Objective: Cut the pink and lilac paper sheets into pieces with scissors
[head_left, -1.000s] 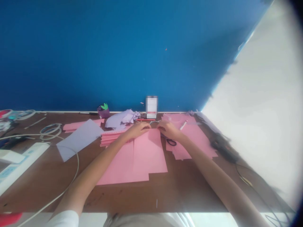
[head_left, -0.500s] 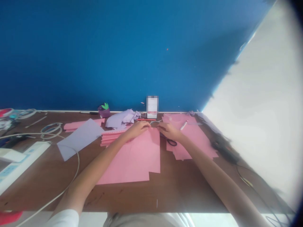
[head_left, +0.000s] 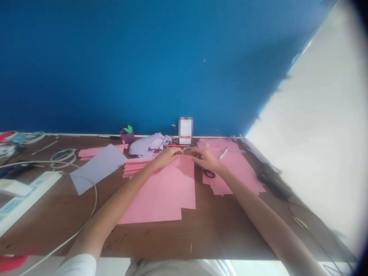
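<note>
Both grips closed, fingers pinched in on a thin pale wire (head_left: 190, 150), left grip (head_left: 166, 158) on one side, right grip (head_left: 206, 160) on the other, fingertips close together, wire too thin and blurred to read much more. Wire sits at my 12 o'clock, over the far edge of a pink paper sheet (head_left: 161, 195) lying flat on the brown wooden table (head_left: 143, 239), both wrists just above that sheet. At 9 o'clock from left grip, touching its heel, a stack of pink paper strips (head_left: 138, 167). At 5 o'clock from right grip, just beside it, scissors with dark handles (head_left: 209, 173), partly under the hand, resting by a second pink sheet (head_left: 234, 168). White marker (head_left: 223, 153) lies on that sheet at 2 o'clock from right grip. Crumpled lavender paper (head_left: 148, 145) at 11 o'clock from left grip, flat lavender sheet (head_left: 97, 168) further out at 9. Red pen (head_left: 178, 145) just past the wire, blurred white card (head_left: 185, 130) upright behind it against the blue wall (head_left: 143, 65). Purple paper pot with green leaf (head_left: 127, 135) at the wall, 11 o'clock. White cable (head_left: 89, 214) curves across the table at my 9, power strip (head_left: 28, 197) past it
</note>
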Available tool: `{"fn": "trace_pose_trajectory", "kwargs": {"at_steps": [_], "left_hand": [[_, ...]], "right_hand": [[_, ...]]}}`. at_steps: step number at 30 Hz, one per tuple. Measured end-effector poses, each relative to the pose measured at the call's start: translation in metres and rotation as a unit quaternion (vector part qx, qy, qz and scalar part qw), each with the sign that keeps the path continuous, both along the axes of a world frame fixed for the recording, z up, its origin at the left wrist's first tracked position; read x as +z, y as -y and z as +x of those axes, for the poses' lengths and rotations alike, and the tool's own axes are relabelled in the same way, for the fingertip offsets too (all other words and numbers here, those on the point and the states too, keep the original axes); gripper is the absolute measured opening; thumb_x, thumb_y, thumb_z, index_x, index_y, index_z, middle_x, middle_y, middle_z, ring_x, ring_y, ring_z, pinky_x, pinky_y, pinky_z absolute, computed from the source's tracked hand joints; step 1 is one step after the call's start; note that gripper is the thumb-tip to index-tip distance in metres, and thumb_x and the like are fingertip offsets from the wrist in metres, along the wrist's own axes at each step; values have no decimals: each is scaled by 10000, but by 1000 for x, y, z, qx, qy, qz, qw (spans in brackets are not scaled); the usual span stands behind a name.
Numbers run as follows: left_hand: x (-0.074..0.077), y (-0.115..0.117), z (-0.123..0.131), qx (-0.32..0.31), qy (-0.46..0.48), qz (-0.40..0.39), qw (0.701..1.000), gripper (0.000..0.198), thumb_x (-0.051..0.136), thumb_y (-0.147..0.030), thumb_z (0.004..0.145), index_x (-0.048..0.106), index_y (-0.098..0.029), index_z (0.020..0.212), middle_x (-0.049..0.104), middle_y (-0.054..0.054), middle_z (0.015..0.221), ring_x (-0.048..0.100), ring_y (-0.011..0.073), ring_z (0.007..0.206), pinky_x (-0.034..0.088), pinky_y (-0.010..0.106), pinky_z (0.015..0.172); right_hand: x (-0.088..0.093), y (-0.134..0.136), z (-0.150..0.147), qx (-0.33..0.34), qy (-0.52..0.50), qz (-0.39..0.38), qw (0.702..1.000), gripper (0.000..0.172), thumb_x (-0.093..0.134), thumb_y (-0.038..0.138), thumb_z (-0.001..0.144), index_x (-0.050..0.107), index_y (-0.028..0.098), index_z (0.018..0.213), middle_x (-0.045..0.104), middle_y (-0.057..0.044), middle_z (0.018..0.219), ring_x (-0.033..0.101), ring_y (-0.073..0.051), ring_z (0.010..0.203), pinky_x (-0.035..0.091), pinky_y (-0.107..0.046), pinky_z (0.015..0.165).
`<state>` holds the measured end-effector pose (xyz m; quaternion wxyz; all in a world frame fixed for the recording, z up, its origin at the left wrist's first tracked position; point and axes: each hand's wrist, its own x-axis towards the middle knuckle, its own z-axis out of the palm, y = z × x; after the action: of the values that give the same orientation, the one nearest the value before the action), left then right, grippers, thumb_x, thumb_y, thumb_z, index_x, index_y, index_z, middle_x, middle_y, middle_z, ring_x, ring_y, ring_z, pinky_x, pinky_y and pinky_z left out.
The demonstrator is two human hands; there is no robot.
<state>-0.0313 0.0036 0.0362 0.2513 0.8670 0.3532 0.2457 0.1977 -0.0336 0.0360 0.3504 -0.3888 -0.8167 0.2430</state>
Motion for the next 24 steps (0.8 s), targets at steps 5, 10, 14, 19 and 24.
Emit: {"fn": "trace_pose_trajectory", "kwargs": {"at_steps": [5,10,14,19,24], "left_hand": [[1,4,0,8,2,30,1000,297,438,-216,857,593,-225,1109,623,43,1133,576,181,998,429,308,879],[2,7,1,-21,-7,15,1000,413,436,-178,832,529,-248,1229,586,49,1213,574,174,999,442,297,850],[10,11,2,-80,-9,-32,996,404,447,-232,849,516,-246,1247,576,59,1239,572,179,1020,452,281,813],[17,13,0,-90,2,-69,994,386,426,-310,878,524,-242,1246,565,62,1265,558,193,1070,436,292,859],[12,6,-2,-70,-7,-65,995,355,433,-321,875,574,-235,1190,612,50,1198,581,187,1022,432,285,864]], "right_hand": [[-9,-5,-2,-24,4,22,999,205,514,248,835,651,189,976,663,-51,873,580,-148,702,454,-275,632],[-12,-6,-3,-24,11,35,999,210,502,211,832,664,191,964,660,-54,853,580,-151,721,451,-272,647],[-11,-6,-2,-28,10,35,999,202,498,216,836,667,197,945,665,-54,894,580,-157,739,452,-283,662],[-6,-6,1,-31,11,32,999,198,494,206,836,665,194,935,665,-53,883,575,-156,741,442,-274,645],[-1,-6,5,-24,11,29,999,187,498,202,828,662,178,914,661,-60,875,566,-148,713,435,-265,623]]}}
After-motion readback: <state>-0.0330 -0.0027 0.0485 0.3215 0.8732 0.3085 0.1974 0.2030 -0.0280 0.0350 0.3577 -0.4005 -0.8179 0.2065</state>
